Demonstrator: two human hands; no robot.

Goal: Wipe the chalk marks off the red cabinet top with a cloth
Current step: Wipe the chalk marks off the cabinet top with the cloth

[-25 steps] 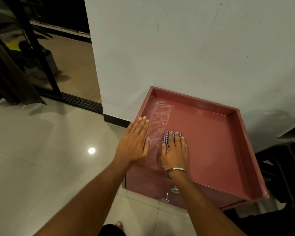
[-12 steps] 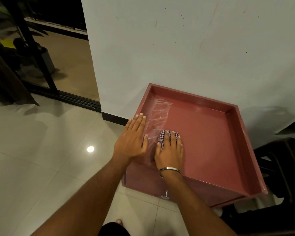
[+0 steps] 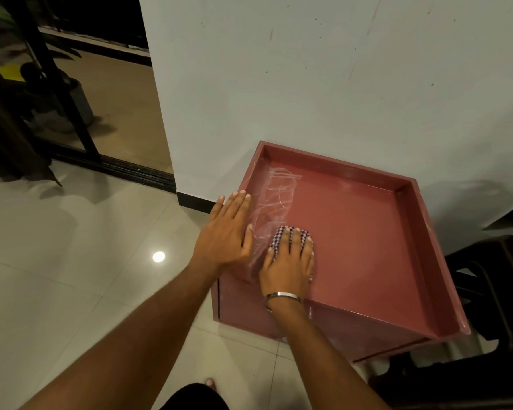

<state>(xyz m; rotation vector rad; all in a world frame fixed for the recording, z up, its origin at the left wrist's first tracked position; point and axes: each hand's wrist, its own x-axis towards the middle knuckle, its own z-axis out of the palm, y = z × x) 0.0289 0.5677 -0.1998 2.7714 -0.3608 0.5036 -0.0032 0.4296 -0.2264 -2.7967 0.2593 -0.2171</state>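
Head view: my right hand (image 3: 289,263) presses the checked cloth (image 3: 282,236) flat beside white chalk marks (image 3: 274,196); my left hand (image 3: 224,232) rests flat, fingers straight, on the red cabinet top's rim (image 3: 249,176).

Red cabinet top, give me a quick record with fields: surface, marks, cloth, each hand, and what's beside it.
surface: red cabinet top, a recessed tray with a raised rim, against the white wall
marks: white chalk marks along the left side, from the far corner toward the cloth
cloth: checked cloth, folded small, on the top
right hand: right hand presses flat on the cloth, fingers straight
left hand: left hand rests flat on the left rim
beside: dark stool at right
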